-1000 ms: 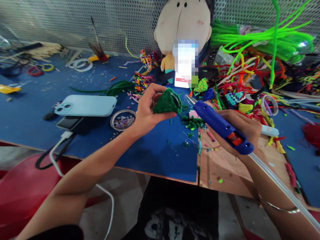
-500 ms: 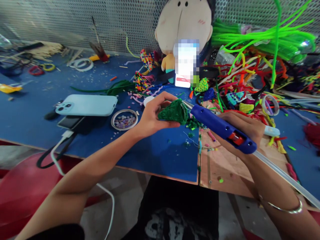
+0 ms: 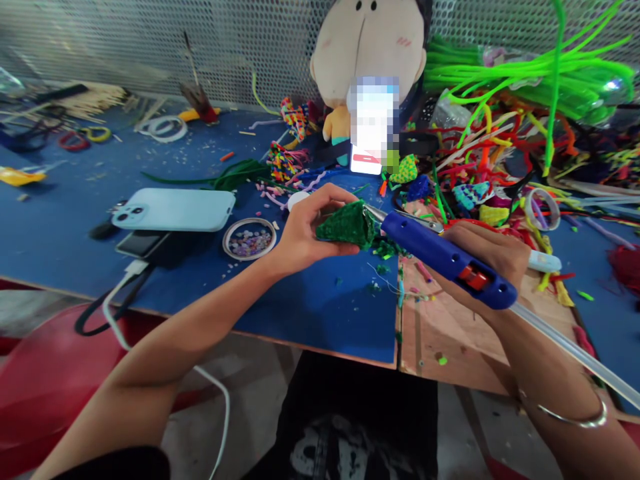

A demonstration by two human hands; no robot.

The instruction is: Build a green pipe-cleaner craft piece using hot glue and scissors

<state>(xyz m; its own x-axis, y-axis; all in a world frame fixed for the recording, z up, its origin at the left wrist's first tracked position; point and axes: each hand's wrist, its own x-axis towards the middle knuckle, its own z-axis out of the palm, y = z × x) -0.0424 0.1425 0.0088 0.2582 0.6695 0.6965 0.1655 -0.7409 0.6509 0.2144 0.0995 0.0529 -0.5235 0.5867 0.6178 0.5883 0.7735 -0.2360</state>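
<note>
My left hand [image 3: 305, 230] pinches a green fuzzy cone-shaped piece [image 3: 345, 225] above the blue table [image 3: 310, 307]. A blue glue gun [image 3: 445, 259] lies in the grip of my right hand [image 3: 487, 263], and a clear glue stick [image 3: 575, 353] trails out of its back end. The gun's metal nozzle [image 3: 375, 213] touches the upper right edge of the green piece. Green scraps [image 3: 387, 250] lie on the table just under the nozzle.
A pale blue phone [image 3: 173, 210] rests on a dark device with cables at left. A round tin of beads [image 3: 249, 239] sits beside my left wrist. A plush doll [image 3: 367, 47] and a heap of coloured pipe cleaners [image 3: 500, 133] fill the back right.
The green piece came lower and to the right, toward the glue gun. Its nozzle, apart from the piece a second ago, now touches it. In the last half second the hands barely moved.
</note>
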